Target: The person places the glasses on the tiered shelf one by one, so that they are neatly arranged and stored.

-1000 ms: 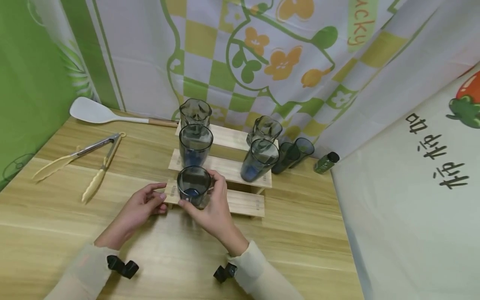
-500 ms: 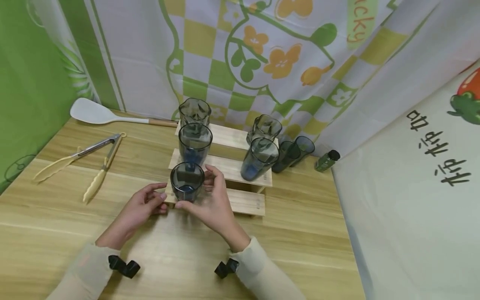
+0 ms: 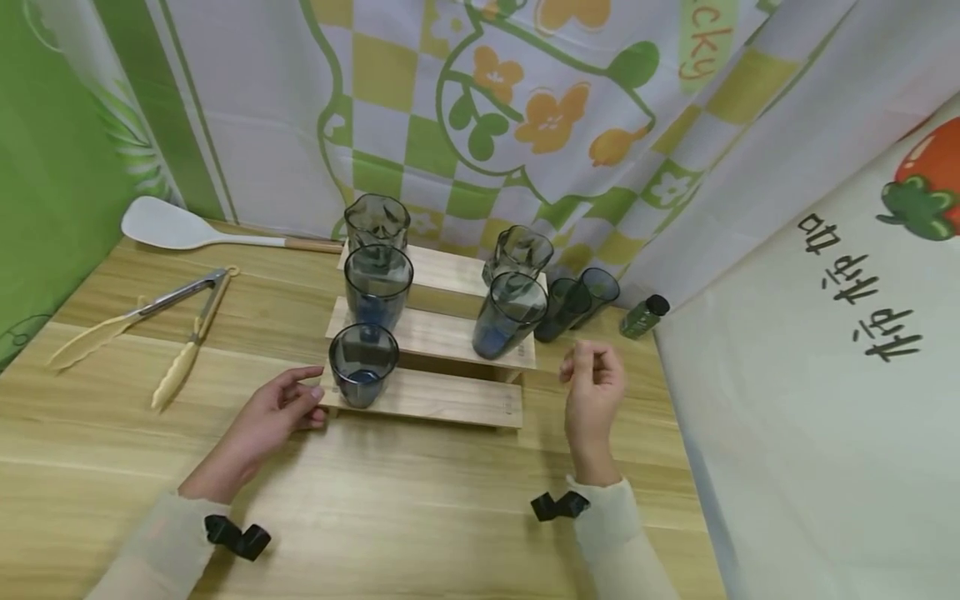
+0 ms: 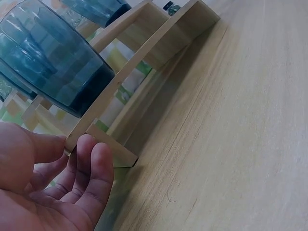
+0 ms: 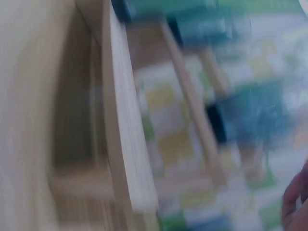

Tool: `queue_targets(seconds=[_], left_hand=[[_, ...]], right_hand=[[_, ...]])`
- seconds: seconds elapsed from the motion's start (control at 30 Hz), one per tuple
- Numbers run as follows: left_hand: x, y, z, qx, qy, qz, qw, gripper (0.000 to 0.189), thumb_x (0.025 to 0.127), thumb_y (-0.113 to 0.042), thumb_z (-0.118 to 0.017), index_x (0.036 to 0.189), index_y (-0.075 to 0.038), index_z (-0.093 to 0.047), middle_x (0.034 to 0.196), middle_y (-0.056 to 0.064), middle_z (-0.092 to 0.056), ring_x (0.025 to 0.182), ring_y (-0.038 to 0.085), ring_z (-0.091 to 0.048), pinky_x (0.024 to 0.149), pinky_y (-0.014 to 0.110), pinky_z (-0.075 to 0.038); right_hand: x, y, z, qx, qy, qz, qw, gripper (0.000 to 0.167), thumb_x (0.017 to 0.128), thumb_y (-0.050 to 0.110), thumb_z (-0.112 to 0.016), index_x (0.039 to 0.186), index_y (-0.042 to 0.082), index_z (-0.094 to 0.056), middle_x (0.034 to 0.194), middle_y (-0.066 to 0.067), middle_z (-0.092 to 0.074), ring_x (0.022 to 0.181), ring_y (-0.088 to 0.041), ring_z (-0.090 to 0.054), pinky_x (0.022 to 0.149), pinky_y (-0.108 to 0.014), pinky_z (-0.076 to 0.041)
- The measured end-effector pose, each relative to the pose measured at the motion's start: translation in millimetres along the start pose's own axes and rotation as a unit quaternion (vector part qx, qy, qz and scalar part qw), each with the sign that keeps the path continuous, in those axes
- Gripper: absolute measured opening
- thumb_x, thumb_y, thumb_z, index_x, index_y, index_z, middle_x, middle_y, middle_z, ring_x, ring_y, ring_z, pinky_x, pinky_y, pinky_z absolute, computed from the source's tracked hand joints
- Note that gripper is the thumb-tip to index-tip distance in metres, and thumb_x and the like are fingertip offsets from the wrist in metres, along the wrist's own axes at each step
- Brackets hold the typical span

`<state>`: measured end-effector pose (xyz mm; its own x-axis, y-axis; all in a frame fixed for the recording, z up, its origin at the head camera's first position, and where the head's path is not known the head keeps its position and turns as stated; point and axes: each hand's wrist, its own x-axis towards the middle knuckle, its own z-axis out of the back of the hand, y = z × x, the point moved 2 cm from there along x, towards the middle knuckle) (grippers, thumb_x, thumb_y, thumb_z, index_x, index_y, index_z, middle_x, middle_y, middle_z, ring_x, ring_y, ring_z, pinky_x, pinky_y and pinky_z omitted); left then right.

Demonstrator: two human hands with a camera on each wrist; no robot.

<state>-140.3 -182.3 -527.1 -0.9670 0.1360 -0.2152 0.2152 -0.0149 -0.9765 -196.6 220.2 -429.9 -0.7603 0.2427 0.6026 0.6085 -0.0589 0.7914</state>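
Note:
A wooden stepped rack [image 3: 457, 398] stands on the table. My left hand [image 3: 279, 417] holds the left end of its lowest step. In the left wrist view the thumb lies at the board's edge, with the fingers [image 4: 100, 161] below. On that step, near the left end, stands a smoky blue glass [image 3: 363, 367]. My right hand [image 3: 594, 396] is above the table to the right of the rack, fingers loosely curled around nothing. Just behind it are two tall dark glasses [image 3: 562, 310] [image 3: 597, 292]. The right wrist view is blurred.
The middle step bears two blue glasses [image 3: 378, 287] [image 3: 510, 317]; the top step bears two wavy glasses [image 3: 377, 221] [image 3: 519, 250]. A small green bottle [image 3: 643, 317] stands at the right. Tongs [image 3: 197, 333] and a white spatula [image 3: 168, 225] lie left. A patterned curtain [image 3: 420, 125] hangs behind.
My right hand has set the glass toward the left end of the lowest step, let go and swung right, beside the tall glasses. The left hand stays at the rack's end.

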Motion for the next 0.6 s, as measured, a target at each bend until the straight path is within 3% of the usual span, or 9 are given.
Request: queue_targets(seconds=[0.1, 0.17, 0.23, 0.37, 0.47, 0.6], left_hand=[[-0.5, 0.4, 2.3, 0.004, -0.003, 0.000, 1.0000, 0.052, 0.107, -0.017, -0.055, 0.151, 0.004, -0.036, 0.115, 0.024, -0.058, 0.091, 0.025, -0.068, 0.083, 0.033, -0.059], [-0.4, 1.1, 2.2, 0.004, 0.001, 0.001, 1.0000, 0.052, 0.107, -0.017, -0.056, 0.151, 0.004, -0.036, 0.115, 0.024, -0.058, 0.091, 0.025, -0.068, 0.083, 0.033, -0.059], [0.0, 2.2, 1.3, 0.004, 0.005, 0.002, 1.0000, 0.053, 0.107, -0.018, -0.056, 0.151, 0.004, -0.036, 0.115, 0.023, -0.058, 0.091, 0.025, -0.067, 0.084, 0.033, -0.059], [0.6, 3.7, -0.2, -0.003, 0.009, 0.002, 0.9999, 0.052, 0.107, -0.018, -0.056, 0.151, 0.004, -0.036, 0.114, 0.023, -0.058, 0.092, 0.026, -0.067, 0.084, 0.034, -0.059], [0.5, 3.4, -0.3, -0.006, 0.006, 0.001, 1.0000, 0.052, 0.107, -0.017, -0.056, 0.150, 0.004, -0.037, 0.114, 0.023, -0.058, 0.092, 0.027, -0.067, 0.085, 0.034, -0.059], [-0.7, 1.9, 1.0, -0.001, -0.002, 0.005, 1.0000, 0.052, 0.107, -0.017, -0.056, 0.151, 0.003, -0.037, 0.114, 0.023, -0.058, 0.092, 0.027, -0.067, 0.084, 0.034, -0.059]], right_hand=[[21.2, -36, 20, -0.089, -0.043, -0.095, 0.9905, 0.038, 0.098, 0.023, -0.072, 0.116, -0.007, -0.056, 0.105, -0.017, -0.060, 0.089, -0.023, -0.058, 0.072, -0.027, -0.050], [31.1, -60, 29, -0.156, -0.037, -0.149, 0.9758, 0.058, 0.094, 0.033, -0.076, 0.133, 0.000, -0.049, 0.125, -0.016, -0.052, 0.108, -0.027, -0.051, 0.083, -0.031, -0.047], [37.6, -80, 35, -0.215, -0.027, -0.183, 0.9589, 0.072, 0.089, 0.041, -0.079, 0.142, 0.008, -0.043, 0.136, -0.013, -0.045, 0.118, -0.029, -0.045, 0.088, -0.034, -0.045], [46.5, -101, 35, -0.277, -0.026, -0.183, 0.9429, 0.088, 0.082, 0.049, -0.083, 0.147, 0.010, -0.038, 0.138, -0.012, -0.043, 0.120, -0.030, -0.042, 0.098, -0.042, -0.041], [52.0, -107, 30, -0.285, -0.030, -0.167, 0.9435, 0.088, 0.081, 0.045, -0.086, 0.145, 0.007, -0.039, 0.135, -0.017, -0.044, 0.117, -0.029, -0.044, 0.101, -0.042, -0.039], [55.1, -108, 24, -0.281, -0.034, -0.161, 0.9456, 0.084, 0.081, 0.039, -0.087, 0.143, 0.006, -0.041, 0.129, -0.018, -0.045, 0.107, -0.029, -0.045, 0.090, -0.036, -0.040]])
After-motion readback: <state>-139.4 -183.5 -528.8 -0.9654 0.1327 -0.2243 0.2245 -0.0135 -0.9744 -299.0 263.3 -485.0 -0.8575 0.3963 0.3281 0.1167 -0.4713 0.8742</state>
